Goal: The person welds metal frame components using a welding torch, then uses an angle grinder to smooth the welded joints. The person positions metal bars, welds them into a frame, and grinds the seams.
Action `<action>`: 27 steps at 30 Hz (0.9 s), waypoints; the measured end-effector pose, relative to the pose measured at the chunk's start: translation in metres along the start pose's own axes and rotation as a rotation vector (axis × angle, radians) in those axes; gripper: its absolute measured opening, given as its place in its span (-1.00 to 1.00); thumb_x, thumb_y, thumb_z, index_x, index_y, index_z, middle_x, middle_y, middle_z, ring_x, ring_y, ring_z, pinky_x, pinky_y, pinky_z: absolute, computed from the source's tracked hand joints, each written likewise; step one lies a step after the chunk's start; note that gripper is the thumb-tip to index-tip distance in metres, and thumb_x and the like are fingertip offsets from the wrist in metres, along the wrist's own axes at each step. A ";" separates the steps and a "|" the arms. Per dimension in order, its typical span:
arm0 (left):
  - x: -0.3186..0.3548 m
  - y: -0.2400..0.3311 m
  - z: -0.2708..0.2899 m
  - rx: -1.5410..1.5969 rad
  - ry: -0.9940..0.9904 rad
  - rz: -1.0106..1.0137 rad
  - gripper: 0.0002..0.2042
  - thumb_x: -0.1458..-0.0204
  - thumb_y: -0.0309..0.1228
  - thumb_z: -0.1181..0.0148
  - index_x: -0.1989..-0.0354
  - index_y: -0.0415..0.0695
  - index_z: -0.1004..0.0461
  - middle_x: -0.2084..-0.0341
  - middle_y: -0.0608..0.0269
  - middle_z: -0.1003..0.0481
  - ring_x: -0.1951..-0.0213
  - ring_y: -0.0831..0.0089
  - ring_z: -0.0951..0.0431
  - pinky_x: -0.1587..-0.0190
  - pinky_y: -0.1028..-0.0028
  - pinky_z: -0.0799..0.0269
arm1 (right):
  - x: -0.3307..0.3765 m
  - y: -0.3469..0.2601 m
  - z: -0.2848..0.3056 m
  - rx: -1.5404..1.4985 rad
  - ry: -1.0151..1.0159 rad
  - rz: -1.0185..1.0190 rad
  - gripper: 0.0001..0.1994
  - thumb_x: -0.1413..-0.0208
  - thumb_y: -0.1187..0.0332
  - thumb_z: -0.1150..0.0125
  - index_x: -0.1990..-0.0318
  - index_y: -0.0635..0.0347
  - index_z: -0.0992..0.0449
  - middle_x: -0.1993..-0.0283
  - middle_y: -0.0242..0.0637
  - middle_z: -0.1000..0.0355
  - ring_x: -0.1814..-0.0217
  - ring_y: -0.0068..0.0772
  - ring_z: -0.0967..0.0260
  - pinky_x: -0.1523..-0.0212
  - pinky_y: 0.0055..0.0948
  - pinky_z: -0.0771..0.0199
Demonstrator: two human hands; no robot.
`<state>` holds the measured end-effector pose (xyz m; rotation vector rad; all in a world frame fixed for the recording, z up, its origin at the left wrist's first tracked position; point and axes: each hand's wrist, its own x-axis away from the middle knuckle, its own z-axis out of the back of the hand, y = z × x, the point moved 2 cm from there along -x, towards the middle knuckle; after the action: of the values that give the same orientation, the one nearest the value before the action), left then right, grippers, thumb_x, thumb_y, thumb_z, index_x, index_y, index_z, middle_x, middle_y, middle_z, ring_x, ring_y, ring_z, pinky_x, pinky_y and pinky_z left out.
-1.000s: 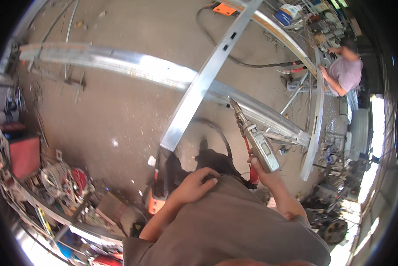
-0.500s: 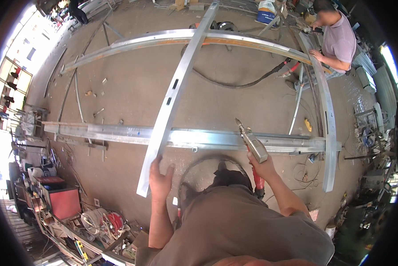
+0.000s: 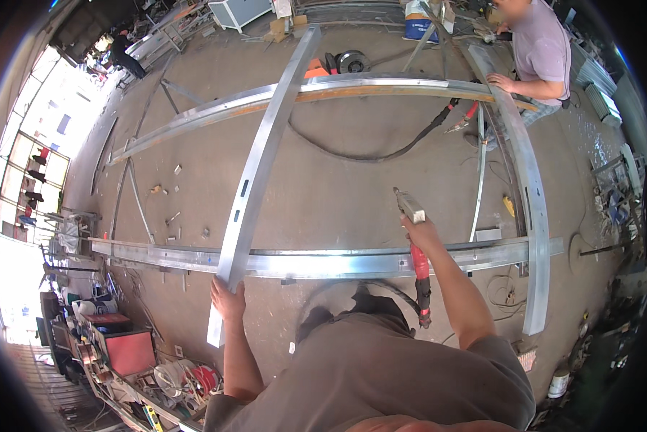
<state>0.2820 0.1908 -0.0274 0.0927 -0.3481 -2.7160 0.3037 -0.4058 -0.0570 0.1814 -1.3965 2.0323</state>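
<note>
A long silver beam lies in front of the wearer, on top of two rails. Its long axis runs away from the body, from a near end at lower left to a far end leaning rightward. Two dark slots pierce its upper face.

The left hand is the nearer one: it clasps the beam close to the near end, fingers over the left edge, thumb on the right.

The right hand is well apart, right of the beam, closed around a tool. This shows a grey metal block with a thin tip pointing away and leftward, toward the beam's side. A red grip hangs under the hand; whether it joins the block, I cannot tell.

The near rail passes beneath the beam just beyond the left hand; the far rail passes beneath it nearer its far end. Right of the beam, well apart, is a second beam, with a co-worker resting a hand on it. A red box sits left of the beam's near end.
</note>
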 end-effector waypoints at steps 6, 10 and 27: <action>-0.024 0.000 -0.010 -0.183 -0.063 0.133 -0.05 -0.05 -0.04 -0.45 -0.55 -0.16 -0.10 -0.42 -0.08 -0.28 -0.44 -0.08 -0.26 -0.46 -0.04 -0.18 | -0.063 0.015 -0.026 -0.031 -0.144 -0.058 -0.38 -0.21 -0.05 -0.35 -0.27 0.21 -0.46 0.12 -0.10 -0.63 0.37 -0.21 -0.63 0.32 -0.19 -0.63; -0.035 0.004 -0.009 -0.207 -0.091 0.183 -0.15 -0.02 -0.03 -0.47 -0.41 -0.16 -0.23 -0.31 -0.04 -0.38 -0.37 -0.04 -0.36 -0.38 -0.04 -0.28 | -0.083 0.026 -0.040 0.002 -0.195 -0.089 -0.37 -0.22 -0.03 -0.35 -0.31 0.18 -0.43 0.08 -0.11 -0.62 0.34 -0.21 -0.63 0.33 -0.20 -0.64; -0.027 0.015 -0.016 -0.256 0.087 0.090 -0.37 0.09 -0.04 -0.55 -0.07 -0.12 -0.45 0.04 0.15 -0.54 -0.09 0.05 -0.56 -0.13 0.02 -0.46 | -0.063 0.021 -0.045 0.393 -0.181 0.084 -0.33 -0.08 -0.01 -0.45 -0.23 0.27 -0.50 -0.13 0.16 -0.59 -0.18 0.15 -0.57 -0.15 -0.05 -0.58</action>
<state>0.3141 0.1841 -0.0386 0.1193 0.0220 -2.6317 0.3510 -0.3983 -0.1218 0.4935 -1.1073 2.3947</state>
